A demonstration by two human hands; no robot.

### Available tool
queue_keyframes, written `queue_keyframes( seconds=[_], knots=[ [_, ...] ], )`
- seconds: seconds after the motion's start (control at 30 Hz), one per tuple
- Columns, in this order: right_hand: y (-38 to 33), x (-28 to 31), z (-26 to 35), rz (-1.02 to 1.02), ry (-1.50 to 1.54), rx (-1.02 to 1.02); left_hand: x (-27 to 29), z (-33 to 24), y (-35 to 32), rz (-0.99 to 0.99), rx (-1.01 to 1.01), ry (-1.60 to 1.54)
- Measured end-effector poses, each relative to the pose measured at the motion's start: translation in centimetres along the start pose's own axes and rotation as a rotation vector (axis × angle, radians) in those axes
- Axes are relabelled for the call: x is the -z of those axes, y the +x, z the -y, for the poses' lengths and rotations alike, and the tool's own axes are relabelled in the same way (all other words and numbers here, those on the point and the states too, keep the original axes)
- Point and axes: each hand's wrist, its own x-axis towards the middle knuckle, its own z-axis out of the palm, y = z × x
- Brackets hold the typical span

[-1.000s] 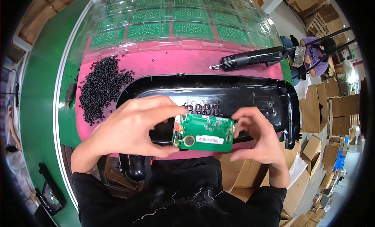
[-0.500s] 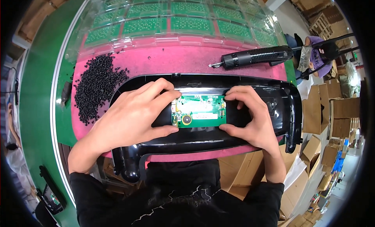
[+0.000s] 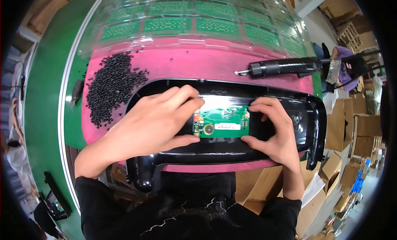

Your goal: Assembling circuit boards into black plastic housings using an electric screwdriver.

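Note:
Between my two hands is a green circuit board with a white label and a round part near its lower left. My left hand grips its left edge, thumb at the lower corner and fingers at the upper one. On the right edge, my right hand pinches the board the same way. Beneath it lies a long glossy black plastic housing, its hollow side up. Whether the board touches the housing floor I cannot tell.
A pile of small black screws lies left on the pink mat. A black electric screwdriver rests at the right. Clear trays of green boards stand behind. Cardboard boxes and a person are off to the right.
The board, housing and both hands appear a little farther right, as does the bench around them, so the view has shifted. Both hands keep hold of the board.

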Motion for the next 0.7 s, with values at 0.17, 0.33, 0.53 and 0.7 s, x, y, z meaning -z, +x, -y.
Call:
queue_keyframes(
  seconds=[0.17, 0.33, 0.53, 0.7],
  knots=[
    [0.1, -0.1, 0.3, 0.001, -0.079, -0.025, -0.6, 0.5, -0.1, -0.034, -0.075, 0.029],
    [0.0, 0.3, 1.3, 0.095, 0.023, -0.138, -0.7, 0.9, -0.8, -0.099, -0.118, 0.013],
    [-0.4, 6.8, -3.0, -0.677, 0.297, -0.268, 1.8, 4.2, -2.4, -0.520, 0.051, 0.061],
    [1.1, 13.4, -10.2, -0.700, 1.026, -0.477, 2.0, 7.2, -3.2, -0.394, 0.155, 0.292]
  ],
)
